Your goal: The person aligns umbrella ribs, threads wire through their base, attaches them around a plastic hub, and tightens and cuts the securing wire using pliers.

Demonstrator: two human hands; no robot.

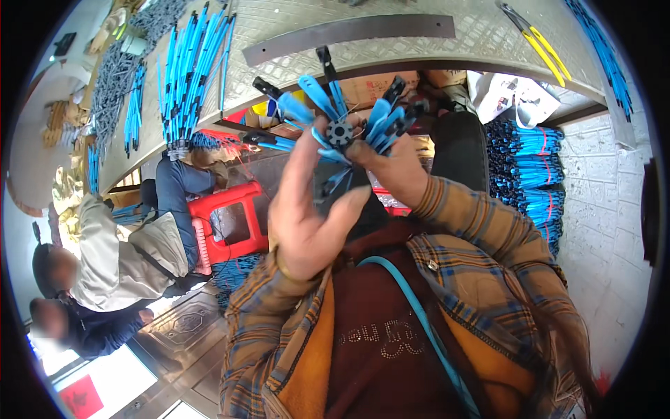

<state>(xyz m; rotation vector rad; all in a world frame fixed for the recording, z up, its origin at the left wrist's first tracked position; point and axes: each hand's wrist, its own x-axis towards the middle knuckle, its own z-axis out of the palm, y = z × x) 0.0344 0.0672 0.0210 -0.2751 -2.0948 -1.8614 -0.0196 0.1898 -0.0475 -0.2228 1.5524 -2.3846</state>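
A small black toothed hub (340,133) with blue, black-ended rods (380,122) spreading out from it is held up in front of my chest. My right hand (399,171) grips it from the right, thumb against the hub's lower edge. On the other side is my left hand (303,220), its fingers stretched up beside the hub and its thumb spread away. The fingertips there partly disappear among the blue pieces, so whether they touch the hub is hard to tell. Some rods are smeared by motion.
A patterned worktable (481,38) runs across the top, bearing a dark metal strip (349,36), yellow-handled pliers (541,49) and blue rods (195,77). Tied blue bundles (537,164) are stacked at right. A red stool (252,234) and a seated person (118,262) are left.
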